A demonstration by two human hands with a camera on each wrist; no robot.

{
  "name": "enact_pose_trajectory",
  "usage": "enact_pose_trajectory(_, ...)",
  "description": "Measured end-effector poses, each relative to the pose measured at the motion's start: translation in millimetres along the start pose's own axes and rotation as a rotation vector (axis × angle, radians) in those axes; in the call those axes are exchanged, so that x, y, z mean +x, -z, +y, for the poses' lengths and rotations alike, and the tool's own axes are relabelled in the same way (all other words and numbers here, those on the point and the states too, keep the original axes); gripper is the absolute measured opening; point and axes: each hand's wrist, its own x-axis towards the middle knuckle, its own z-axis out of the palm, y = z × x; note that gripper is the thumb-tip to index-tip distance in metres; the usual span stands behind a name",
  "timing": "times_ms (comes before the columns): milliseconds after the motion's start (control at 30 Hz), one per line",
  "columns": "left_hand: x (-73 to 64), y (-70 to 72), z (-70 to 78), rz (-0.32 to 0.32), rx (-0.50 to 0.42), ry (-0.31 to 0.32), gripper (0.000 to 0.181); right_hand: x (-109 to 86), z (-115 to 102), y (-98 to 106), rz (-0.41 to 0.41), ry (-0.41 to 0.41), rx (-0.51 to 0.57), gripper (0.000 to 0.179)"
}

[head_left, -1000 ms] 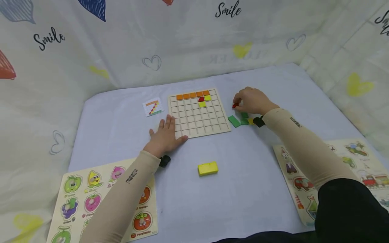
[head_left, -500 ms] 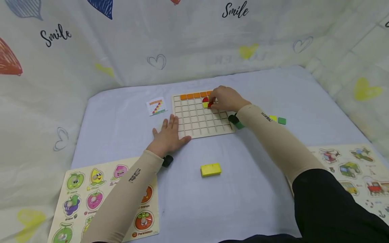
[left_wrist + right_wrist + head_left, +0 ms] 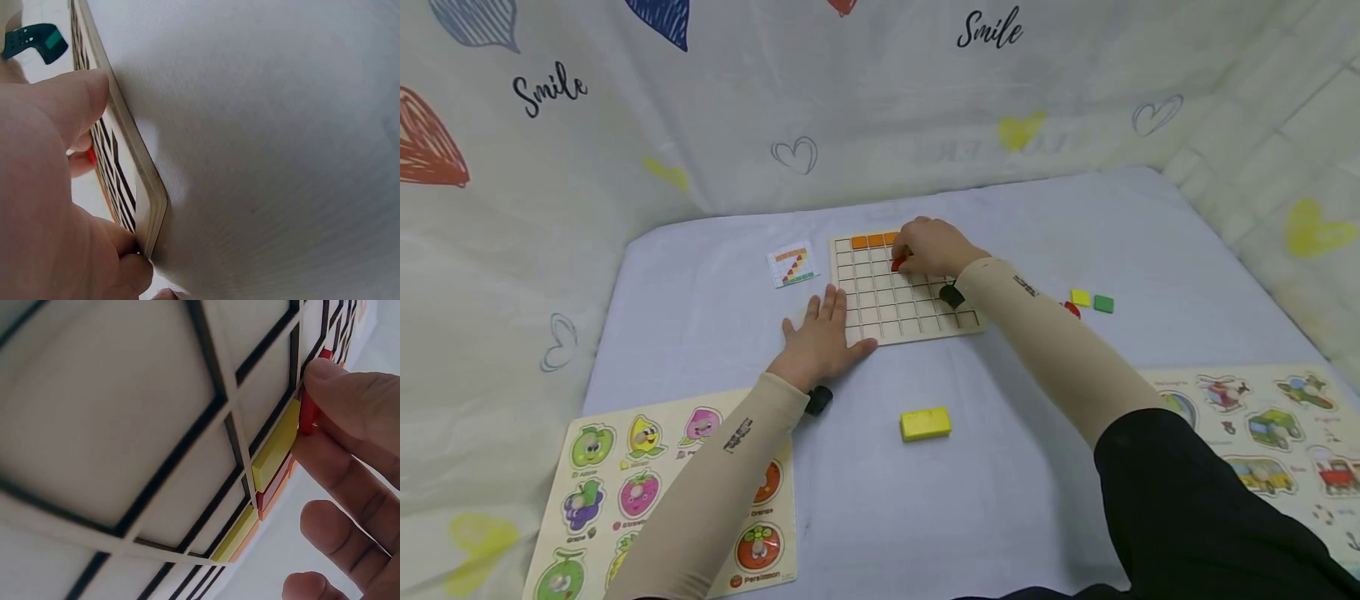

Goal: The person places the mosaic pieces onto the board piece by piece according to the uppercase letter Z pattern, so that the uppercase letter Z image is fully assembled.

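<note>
My left hand [image 3: 822, 337] lies spread over the left front corner of a light wooden grid board [image 3: 887, 321]. Its thumb [image 3: 87, 94] rests along the board's front edge. Over the upper part of the grid, my right hand [image 3: 936, 250] pinches a small red tile [image 3: 307, 412] between thumb and finger, against the board. Beside that tile, in the right wrist view, sit a yellow tile [image 3: 275, 450], a red tile [image 3: 270, 485] and another yellow tile [image 3: 236, 534]. Orange tiles [image 3: 868, 242] line the top row, partly hidden by the right hand.
A pattern card [image 3: 793, 264] lies left of the board. Right of it are loose yellow [image 3: 1080, 298], green [image 3: 1103, 304] and red [image 3: 1072, 309] tiles. A yellow block [image 3: 925, 424] stands in front. Picture puzzle boards lie at left [image 3: 681, 479] and right [image 3: 1217, 425].
My right hand has picked up a red tile from the loose pieces and moved left with it onto the grid. My left hand has stayed on the board's corner.
</note>
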Motion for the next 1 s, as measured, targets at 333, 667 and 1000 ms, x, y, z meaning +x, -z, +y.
enact_pose_trajectory(333, -1.2, -3.1, 11.8, -0.006, -0.002, -0.019, 0.104, -13.9, 5, 2, -0.004, -0.016, 0.000, 0.018)
enact_pose_trajectory(667, 1.4, -4.2, 15.4, -0.026, -0.005, -0.026, 0.105, -35.4, 19, 7, -0.025, -0.068, 0.057, 0.024)
enact_pose_trajectory(1000, 0.8, -3.1, 3.3, -0.020, -0.026, -0.005, 0.106, -63.9, 38, 14, -0.030, -0.051, 0.086, 0.023)
